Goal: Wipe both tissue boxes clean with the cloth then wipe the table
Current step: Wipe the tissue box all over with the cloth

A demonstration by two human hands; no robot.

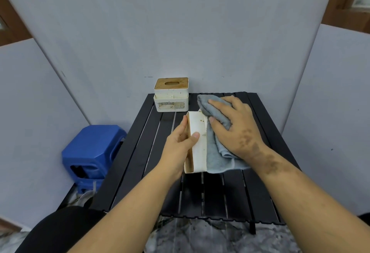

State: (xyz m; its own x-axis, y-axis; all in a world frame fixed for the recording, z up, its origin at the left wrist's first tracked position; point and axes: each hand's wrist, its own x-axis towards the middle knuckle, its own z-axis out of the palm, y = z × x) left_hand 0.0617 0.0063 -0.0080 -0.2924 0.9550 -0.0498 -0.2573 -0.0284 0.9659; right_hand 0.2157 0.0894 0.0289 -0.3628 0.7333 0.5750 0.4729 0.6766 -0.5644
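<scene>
Both my forearms reach in from the near edge, and the job looks to be in its early part: one box is under the cloth now, brown specks showing on its white side, and the second box and the table are, I judge, yet to be wiped.

My left hand (181, 142) grips the near tissue box (197, 142), thumb curled over its upper face and fingers wrapped round the left side, holding it tipped on its side above the table. My right hand (233, 124) lies spread over the blue-grey cloth (215, 152), fingers fairly straight, thumb tucked against the fabric, pressing it onto the box's right side.

Farther out, the far tissue box (171, 97), with its wooden lid and spotted white walls, stands upright at the far left of the black slatted table (220, 192), well apart from my hands. Left of the table sits a blue stool (92, 150).
</scene>
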